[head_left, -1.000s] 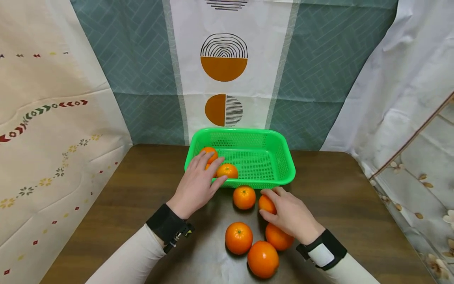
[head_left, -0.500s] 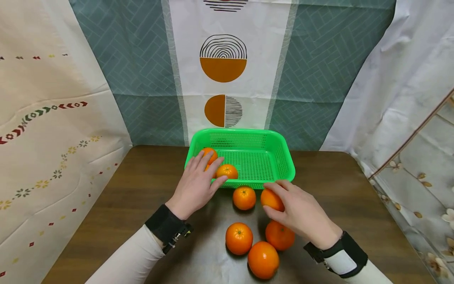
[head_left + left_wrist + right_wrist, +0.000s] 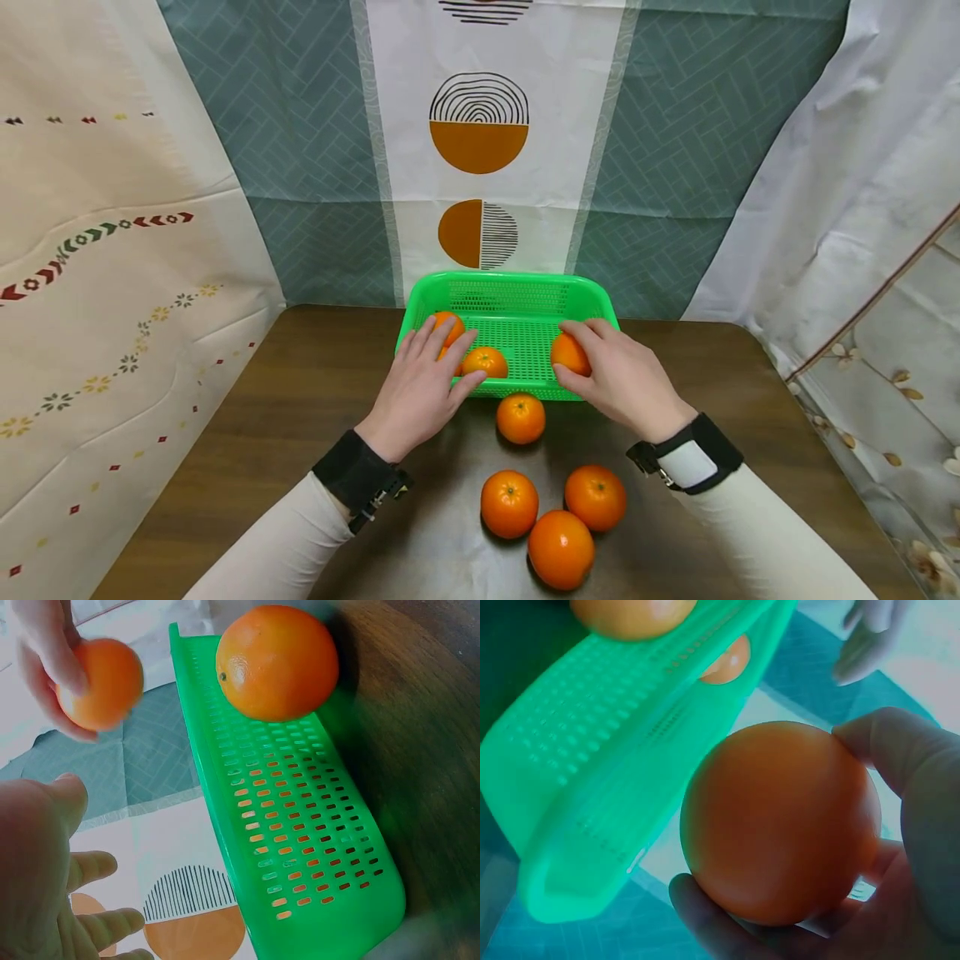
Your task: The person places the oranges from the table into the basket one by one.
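My right hand [image 3: 626, 379] grips an orange [image 3: 780, 825] between thumb and fingers, above the right front part of the green basket [image 3: 525, 389]. In the left wrist view that same orange [image 3: 105, 684] appears held up beside the basket's rim. My left hand [image 3: 416, 392] hovers over the basket's left front edge, fingers spread and holding nothing. Under and beside it, several oranges lie in the basket's left end, one orange [image 3: 486, 362] showing plainly and another orange [image 3: 450, 327] partly hidden by the fingers.
One orange [image 3: 521, 418] sits on the table just in front of the basket. Nearer to me are three more: a left orange [image 3: 509, 504], a right orange [image 3: 596, 497] and a front orange [image 3: 561, 550]. Patterned cloth [image 3: 315, 150] hangs behind the wooden table [image 3: 247, 433].
My right hand has lifted the orange from the table, beside the others, and carried it forward and up over the basket. The left hand has stayed in place.
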`<state>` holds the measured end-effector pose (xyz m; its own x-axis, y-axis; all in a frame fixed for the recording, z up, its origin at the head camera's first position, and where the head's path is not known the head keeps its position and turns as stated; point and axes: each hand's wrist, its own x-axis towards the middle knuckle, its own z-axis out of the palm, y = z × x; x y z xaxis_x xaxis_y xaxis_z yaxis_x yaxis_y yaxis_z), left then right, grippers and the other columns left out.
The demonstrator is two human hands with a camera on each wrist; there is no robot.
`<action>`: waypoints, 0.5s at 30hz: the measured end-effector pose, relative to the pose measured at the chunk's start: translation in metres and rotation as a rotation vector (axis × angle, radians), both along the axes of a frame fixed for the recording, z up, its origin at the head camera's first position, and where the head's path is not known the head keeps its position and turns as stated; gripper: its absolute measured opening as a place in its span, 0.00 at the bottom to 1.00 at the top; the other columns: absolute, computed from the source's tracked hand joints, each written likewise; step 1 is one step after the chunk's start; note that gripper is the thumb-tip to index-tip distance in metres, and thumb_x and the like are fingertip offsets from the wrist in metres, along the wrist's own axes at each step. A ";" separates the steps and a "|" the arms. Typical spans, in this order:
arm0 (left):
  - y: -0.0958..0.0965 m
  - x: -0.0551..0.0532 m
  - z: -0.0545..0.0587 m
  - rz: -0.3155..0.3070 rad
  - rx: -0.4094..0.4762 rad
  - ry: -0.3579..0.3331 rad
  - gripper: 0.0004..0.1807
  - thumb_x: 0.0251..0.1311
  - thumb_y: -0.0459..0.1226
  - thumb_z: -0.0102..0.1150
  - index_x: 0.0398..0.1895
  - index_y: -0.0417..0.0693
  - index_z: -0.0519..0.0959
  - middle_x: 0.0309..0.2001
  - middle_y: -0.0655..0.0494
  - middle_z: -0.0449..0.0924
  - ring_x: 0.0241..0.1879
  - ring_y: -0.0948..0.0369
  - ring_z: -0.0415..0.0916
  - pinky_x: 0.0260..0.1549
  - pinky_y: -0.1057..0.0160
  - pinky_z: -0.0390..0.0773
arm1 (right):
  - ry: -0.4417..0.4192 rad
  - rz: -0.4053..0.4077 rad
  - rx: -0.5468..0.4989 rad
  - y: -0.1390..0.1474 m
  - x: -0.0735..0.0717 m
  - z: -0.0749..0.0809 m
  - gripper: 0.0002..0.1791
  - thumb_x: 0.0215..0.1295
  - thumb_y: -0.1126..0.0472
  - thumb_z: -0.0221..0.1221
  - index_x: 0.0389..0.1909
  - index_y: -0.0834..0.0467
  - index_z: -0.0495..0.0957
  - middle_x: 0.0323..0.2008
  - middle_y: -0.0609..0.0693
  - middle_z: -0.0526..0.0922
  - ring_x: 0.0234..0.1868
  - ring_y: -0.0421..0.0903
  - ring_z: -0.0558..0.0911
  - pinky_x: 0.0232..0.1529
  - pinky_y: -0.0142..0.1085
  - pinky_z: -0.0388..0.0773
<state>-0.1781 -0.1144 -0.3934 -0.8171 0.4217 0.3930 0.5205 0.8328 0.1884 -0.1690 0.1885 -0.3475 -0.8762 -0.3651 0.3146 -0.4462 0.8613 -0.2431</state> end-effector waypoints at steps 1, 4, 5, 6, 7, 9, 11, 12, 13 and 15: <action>0.000 0.000 0.000 -0.001 0.000 0.003 0.34 0.82 0.56 0.59 0.83 0.51 0.72 0.81 0.39 0.66 0.84 0.35 0.54 0.80 0.30 0.53 | -0.007 -0.003 0.005 -0.002 -0.006 0.000 0.31 0.75 0.50 0.66 0.73 0.60 0.79 0.57 0.61 0.83 0.41 0.54 0.81 0.36 0.46 0.81; 0.000 -0.001 0.000 -0.003 0.001 0.012 0.34 0.82 0.55 0.60 0.82 0.50 0.73 0.81 0.39 0.66 0.83 0.35 0.55 0.80 0.30 0.54 | -0.033 -0.012 0.025 -0.008 -0.024 -0.001 0.30 0.75 0.50 0.66 0.72 0.60 0.79 0.57 0.62 0.83 0.41 0.54 0.82 0.35 0.47 0.82; 0.000 -0.001 0.000 -0.004 0.001 0.013 0.34 0.82 0.55 0.60 0.82 0.50 0.73 0.81 0.38 0.66 0.83 0.34 0.55 0.80 0.30 0.54 | -0.043 -0.013 0.032 -0.010 -0.030 -0.002 0.30 0.75 0.50 0.66 0.72 0.60 0.79 0.57 0.62 0.83 0.41 0.55 0.82 0.35 0.47 0.82; 0.000 -0.001 0.000 -0.003 0.002 0.011 0.34 0.82 0.55 0.60 0.82 0.50 0.73 0.81 0.38 0.66 0.83 0.34 0.55 0.80 0.30 0.54 | -0.055 -0.013 0.038 -0.012 -0.035 -0.003 0.30 0.75 0.50 0.66 0.72 0.60 0.80 0.57 0.63 0.83 0.41 0.55 0.82 0.35 0.47 0.82; 0.000 -0.001 0.000 -0.004 0.002 0.009 0.34 0.82 0.55 0.60 0.82 0.50 0.73 0.81 0.38 0.66 0.83 0.34 0.56 0.80 0.30 0.54 | -0.069 -0.012 0.042 -0.014 -0.039 -0.004 0.29 0.75 0.50 0.65 0.71 0.60 0.80 0.57 0.63 0.83 0.41 0.54 0.82 0.35 0.47 0.82; 0.001 0.000 0.000 -0.004 0.002 0.000 0.34 0.82 0.55 0.60 0.83 0.50 0.72 0.81 0.37 0.66 0.83 0.34 0.55 0.80 0.30 0.54 | -0.100 -0.006 0.041 -0.018 -0.047 -0.006 0.29 0.74 0.51 0.65 0.71 0.60 0.80 0.57 0.64 0.82 0.40 0.54 0.82 0.36 0.47 0.82; 0.001 0.000 0.000 -0.003 0.001 -0.006 0.35 0.82 0.55 0.60 0.83 0.50 0.72 0.81 0.37 0.66 0.83 0.34 0.55 0.80 0.30 0.54 | -0.137 -0.002 0.034 -0.021 -0.053 -0.010 0.29 0.74 0.51 0.65 0.71 0.61 0.80 0.58 0.65 0.80 0.37 0.53 0.81 0.37 0.46 0.83; 0.001 0.000 0.000 -0.002 -0.001 -0.007 0.35 0.82 0.56 0.60 0.83 0.50 0.72 0.81 0.37 0.66 0.83 0.35 0.55 0.80 0.30 0.54 | -0.157 -0.003 0.028 -0.022 -0.056 -0.011 0.30 0.74 0.51 0.65 0.71 0.61 0.80 0.59 0.65 0.78 0.36 0.53 0.81 0.37 0.46 0.83; 0.001 0.000 0.000 -0.002 -0.002 -0.008 0.35 0.82 0.56 0.59 0.83 0.50 0.72 0.81 0.37 0.65 0.83 0.35 0.55 0.80 0.30 0.54 | -0.174 -0.004 0.024 -0.023 -0.059 -0.013 0.30 0.74 0.51 0.65 0.71 0.62 0.79 0.59 0.66 0.76 0.34 0.53 0.81 0.37 0.46 0.83; 0.001 -0.001 -0.001 -0.002 -0.004 -0.007 0.35 0.82 0.56 0.59 0.83 0.50 0.72 0.81 0.37 0.65 0.83 0.35 0.55 0.80 0.30 0.54 | -0.199 -0.008 0.025 -0.024 -0.064 -0.018 0.30 0.74 0.51 0.65 0.71 0.62 0.79 0.58 0.66 0.74 0.31 0.53 0.80 0.36 0.46 0.82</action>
